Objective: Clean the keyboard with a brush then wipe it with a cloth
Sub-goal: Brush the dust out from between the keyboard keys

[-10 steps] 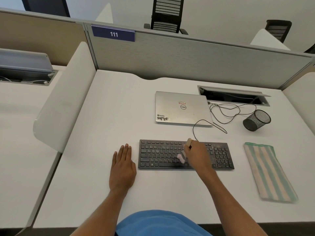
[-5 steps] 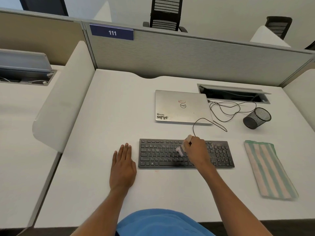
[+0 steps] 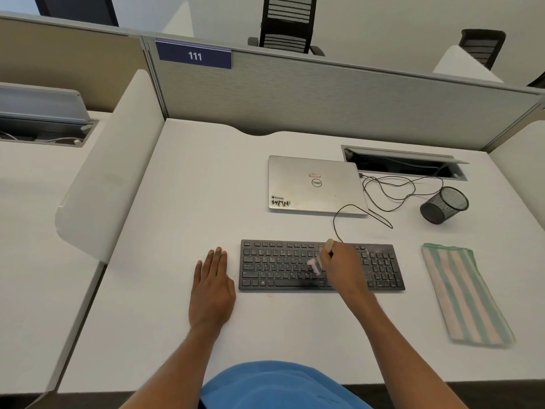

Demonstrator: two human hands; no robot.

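Observation:
A black keyboard [image 3: 280, 265] lies on the white desk [image 3: 182, 187], with pale dust specks on its right part. My right hand [image 3: 345, 267] is over the keyboard's middle and grips a small brush [image 3: 320, 258] with a wooden handle; its pale bristles touch the keys. My left hand [image 3: 211, 286] rests flat on the desk just left of the keyboard, fingers straight. A folded cloth [image 3: 463, 293] with green and peach stripes lies to the right of the keyboard.
A closed silver laptop [image 3: 312, 184] sits behind the keyboard, with black cables [image 3: 392, 187] trailing to a cable hatch [image 3: 404, 163]. A black mesh cup [image 3: 443, 205] lies tipped at right. Grey partition walls [image 3: 324, 93] bound the desk at the back.
The brush in my right hand has swept back and forth over the middle keys, up toward the top rows and down again. My left hand has stayed put.

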